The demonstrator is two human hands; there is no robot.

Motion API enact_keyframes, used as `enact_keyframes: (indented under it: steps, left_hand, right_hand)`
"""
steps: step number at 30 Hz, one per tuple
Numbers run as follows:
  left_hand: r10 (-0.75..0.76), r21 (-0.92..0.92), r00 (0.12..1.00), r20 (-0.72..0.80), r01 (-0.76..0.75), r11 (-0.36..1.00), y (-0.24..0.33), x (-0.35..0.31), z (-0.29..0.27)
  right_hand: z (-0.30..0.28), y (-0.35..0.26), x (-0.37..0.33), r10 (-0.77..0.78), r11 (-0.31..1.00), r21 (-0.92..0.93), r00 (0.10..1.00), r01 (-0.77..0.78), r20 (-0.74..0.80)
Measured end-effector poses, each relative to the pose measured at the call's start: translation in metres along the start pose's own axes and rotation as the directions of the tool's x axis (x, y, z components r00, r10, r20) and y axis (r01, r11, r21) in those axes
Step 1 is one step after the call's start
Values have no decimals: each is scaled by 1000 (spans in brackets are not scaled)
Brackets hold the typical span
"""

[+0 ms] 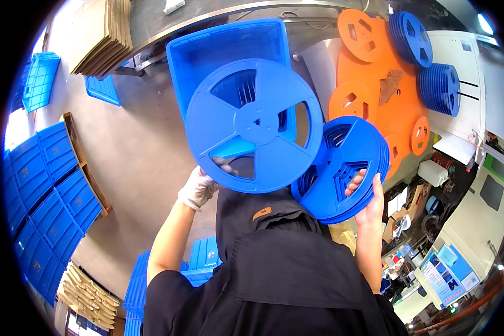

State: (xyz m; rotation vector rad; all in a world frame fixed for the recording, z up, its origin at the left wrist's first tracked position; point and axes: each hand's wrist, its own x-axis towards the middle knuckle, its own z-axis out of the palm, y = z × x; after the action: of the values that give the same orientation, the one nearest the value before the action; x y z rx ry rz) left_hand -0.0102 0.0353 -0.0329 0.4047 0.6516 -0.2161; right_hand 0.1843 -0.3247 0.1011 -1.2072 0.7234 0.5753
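Observation:
A large blue plastic reel flange (229, 112), a disc with wide cut-outs and a small centre hole, is held up in front of me. My left hand (199, 187), in a white glove, is closed on its lower left rim, fingertips showing through a cut-out. To the right, a stack of matching blue reel flanges (369, 151) leans at a tilt. My bare right hand (369, 204) grips that stack at its lower right, fingers reaching into a cut-out and thumb along the outer edge. The single flange partly covers the stack's left side.
Behind the flange stands a blue plastic crate (179, 61). An orange round table (383, 103) at right bears orange discs (350, 101) and stacks of blue flanges (439, 89). Blue crates (53, 185) sit on a pallet at left; flattened cardboard (101, 33) lies on the back bench.

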Motion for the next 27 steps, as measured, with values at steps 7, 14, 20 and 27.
enact_keyframes:
  steps: [7, 14, 20, 27]
  left_hand:
    - [136, 364, 941, -309, -15, 931, 22, 31, -42]
    - [408, 882, 827, -386, 200, 428, -37, 184, -145]
    - [361, 823, 756, -546, 403, 400, -83, 285, -174]
    - [250, 764, 729, -637, 555, 329, -102, 358, -183]
  right_hand:
    - [23, 4, 6, 91, 929, -360, 996, -81, 10]
    - [42, -14, 24, 403, 687, -680, 913, -257, 62]
    - [40, -9, 47, 511, 640, -673, 859, -371, 12]
    - [12, 32, 67, 368, 522, -783, 917, -339, -153]
